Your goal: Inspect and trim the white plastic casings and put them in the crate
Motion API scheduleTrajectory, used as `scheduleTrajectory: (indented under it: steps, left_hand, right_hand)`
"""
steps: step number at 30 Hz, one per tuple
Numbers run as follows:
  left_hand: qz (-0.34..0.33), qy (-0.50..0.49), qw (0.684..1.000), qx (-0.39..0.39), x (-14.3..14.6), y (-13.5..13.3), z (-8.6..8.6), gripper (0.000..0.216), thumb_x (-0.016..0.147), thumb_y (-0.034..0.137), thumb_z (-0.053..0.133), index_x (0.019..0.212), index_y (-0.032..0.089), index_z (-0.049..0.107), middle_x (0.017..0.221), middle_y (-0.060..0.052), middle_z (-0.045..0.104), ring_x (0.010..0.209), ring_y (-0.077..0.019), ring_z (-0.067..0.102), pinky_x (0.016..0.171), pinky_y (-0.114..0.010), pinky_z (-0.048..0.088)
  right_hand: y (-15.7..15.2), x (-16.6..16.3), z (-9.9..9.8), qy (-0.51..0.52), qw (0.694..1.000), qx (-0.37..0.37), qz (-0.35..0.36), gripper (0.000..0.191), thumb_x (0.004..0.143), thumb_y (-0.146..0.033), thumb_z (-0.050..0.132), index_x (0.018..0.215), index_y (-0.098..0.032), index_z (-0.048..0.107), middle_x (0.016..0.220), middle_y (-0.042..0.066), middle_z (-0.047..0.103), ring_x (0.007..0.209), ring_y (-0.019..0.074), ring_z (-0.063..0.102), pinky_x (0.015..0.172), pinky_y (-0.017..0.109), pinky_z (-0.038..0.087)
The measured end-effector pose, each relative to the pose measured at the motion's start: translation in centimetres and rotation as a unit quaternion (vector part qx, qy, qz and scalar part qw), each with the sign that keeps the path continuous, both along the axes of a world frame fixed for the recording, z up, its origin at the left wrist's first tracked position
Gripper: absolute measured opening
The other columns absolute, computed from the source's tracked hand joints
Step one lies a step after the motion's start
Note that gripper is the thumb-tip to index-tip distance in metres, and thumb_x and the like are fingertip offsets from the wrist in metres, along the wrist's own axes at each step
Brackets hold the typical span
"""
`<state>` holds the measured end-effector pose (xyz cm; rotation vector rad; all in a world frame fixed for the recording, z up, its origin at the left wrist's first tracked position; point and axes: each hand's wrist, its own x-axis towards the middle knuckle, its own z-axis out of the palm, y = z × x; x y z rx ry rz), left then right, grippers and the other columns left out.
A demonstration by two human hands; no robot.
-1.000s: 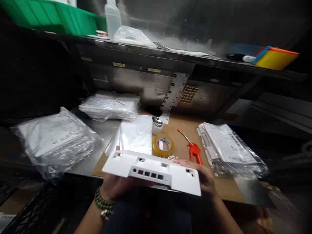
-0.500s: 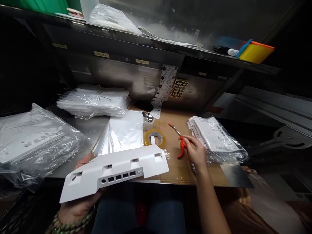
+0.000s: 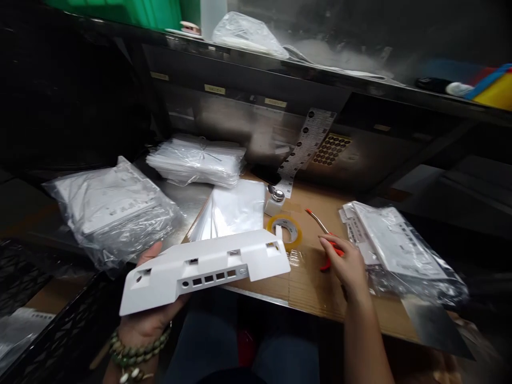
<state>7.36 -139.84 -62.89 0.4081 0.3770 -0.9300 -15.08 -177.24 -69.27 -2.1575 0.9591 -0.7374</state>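
My left hand supports a white plastic housing from beneath, at its left end. The housing is tilted, with a row of square openings and a round hole facing me. My right hand is at a red-handled tool on the cardboard, its fingers closed around the handle and partly hiding it. The tool's thin metal shaft and red tip point away to the left. Between the housing and the tool lies a roll of yellowish tape. Behind the tape stands a small white bottle with a metal top.
Clear plastic sleeves lie behind the housing, with a bagged stack farther back. Bagged white housings lie at left and right. A metal shelf spans the back. A black crate stands at lower left.
The view has swung left, so the bench appears farther right and the black crate shows more. The housing stays in my left hand; the tool keeps its place beside the tape.
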Motion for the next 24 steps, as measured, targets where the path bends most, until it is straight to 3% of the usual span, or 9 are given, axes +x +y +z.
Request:
scheduleTrajectory:
  steps: [3, 6, 9, 12, 19, 24]
  left_hand:
    - [0.013, 0.037, 0.999, 0.027, -0.3, -0.7, 1.2, 0.069, 0.097, 0.044, 0.055, 0.16, 0.024, 0.032, 0.103, -0.014, 0.081, 0.088, -0.038, 0.078, 0.074, -0.054, 0.066]
    - [0.041, 0.064, 0.996, 0.043, -0.4, -1.7, 2.3, 0.062, 0.1, 0.044, 0.05, 0.155, 0.019, 0.037, 0.091, -0.015, 0.081, 0.086, -0.0379, 0.079, 0.078, -0.057, 0.065]
    - [0.073, 0.083, 0.992, 0.055, -0.4, -2.5, 3.0, 0.057, 0.101, 0.046, 0.046, 0.15, 0.016, 0.043, 0.082, -0.013, 0.079, 0.077, -0.0359, 0.078, 0.077, -0.058, 0.064]
    - [0.085, 0.087, 0.991, 0.055, -0.4, -2.9, 3.1, 0.052, 0.101, 0.044, 0.046, 0.145, 0.016, 0.048, 0.079, -0.012, 0.078, 0.074, -0.0348, 0.078, 0.076, -0.057, 0.064]
    - [0.072, 0.068, 0.995, 0.025, -1.1, -3.1, 3.7, 0.045, 0.102, 0.043, 0.039, 0.119, 0.011, 0.066, 0.084, -0.016, 0.079, 0.074, -0.0327, 0.077, 0.07, -0.049, 0.064]
    - [0.084, 0.069, 0.994, 0.008, -1.7, -2.8, 4.2, 0.04, 0.101, 0.043, 0.045, 0.103, 0.012, 0.071, 0.077, -0.012, 0.078, 0.069, -0.0278, 0.076, 0.073, -0.044, 0.064]
  right_hand:
    - [1.5, -2.2, -1.2, -0.018, 0.999, 0.003, -0.04, 0.039, 0.088, -0.057, 0.064, 0.099, -0.023, 0.08, 0.107, 0.009, 0.078, 0.106, 0.0312, 0.069, 0.1, 0.048, 0.049]
    - [3.6, -4.6, -2.5, -0.044, 0.995, -0.061, -0.071, 0.038, 0.089, -0.056, 0.065, 0.098, -0.022, 0.08, 0.103, 0.009, 0.078, 0.104, 0.0299, 0.07, 0.101, 0.047, 0.049]
    - [5.3, -6.3, -3.4, -0.058, 0.987, -0.143, -0.051, 0.034, 0.093, -0.05, 0.065, 0.099, -0.019, 0.079, 0.101, 0.01, 0.077, 0.101, 0.0277, 0.07, 0.1, 0.044, 0.05]
    - [5.9, -6.7, -3.4, -0.056, 0.983, -0.176, -0.019, 0.03, 0.095, -0.045, 0.064, 0.102, -0.018, 0.078, 0.1, 0.01, 0.076, 0.1, 0.0266, 0.07, 0.1, 0.043, 0.05]
    - [4.8, -2.0, -1.2, -0.073, 0.983, -0.166, 0.029, 0.022, 0.096, -0.039, 0.063, 0.103, -0.022, 0.076, 0.101, 0.008, 0.077, 0.103, 0.0268, 0.068, 0.101, 0.046, 0.05]
    - [3.8, 3.9, -0.6, -0.007, 0.985, -0.164, 0.062, 0.037, 0.095, -0.053, 0.055, 0.096, -0.024, 0.079, 0.1, 0.007, 0.079, 0.099, 0.0307, 0.063, 0.095, 0.049, 0.049]
